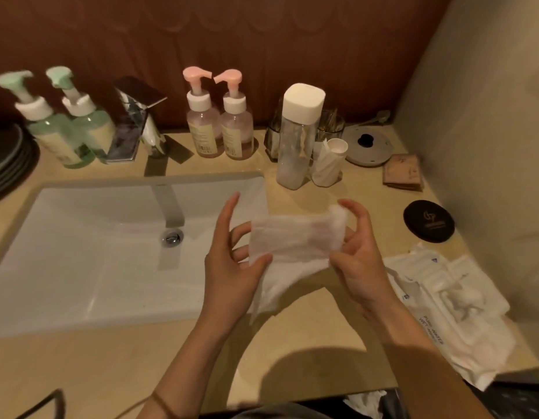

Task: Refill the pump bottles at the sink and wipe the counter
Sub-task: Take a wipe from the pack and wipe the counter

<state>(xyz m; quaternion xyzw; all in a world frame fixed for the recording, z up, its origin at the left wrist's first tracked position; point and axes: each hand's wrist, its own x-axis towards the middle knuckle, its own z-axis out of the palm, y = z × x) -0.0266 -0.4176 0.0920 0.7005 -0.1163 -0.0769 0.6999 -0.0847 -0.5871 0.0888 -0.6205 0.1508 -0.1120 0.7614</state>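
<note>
A white wet wipe (292,246) is stretched between my two hands above the counter (307,328), just right of the sink (90,255). My left hand (232,261) pinches its left edge with thumb and fingers. My right hand (359,255) pinches its right edge, fingers curled over the top corner. Two green pump bottles (65,128) stand at the back left of the faucet (135,122). Two pink pump bottles (220,122) stand to its right. A tall clear refill bottle (298,137) with a white cap stands further right.
A pack of wet wipes (449,306) lies on the counter at the right. A black round lid (428,220), a grey disc (368,145), brown sachets (402,172) and a small white cup (330,164) sit near the right wall. Dark plates (8,158) are stacked at far left.
</note>
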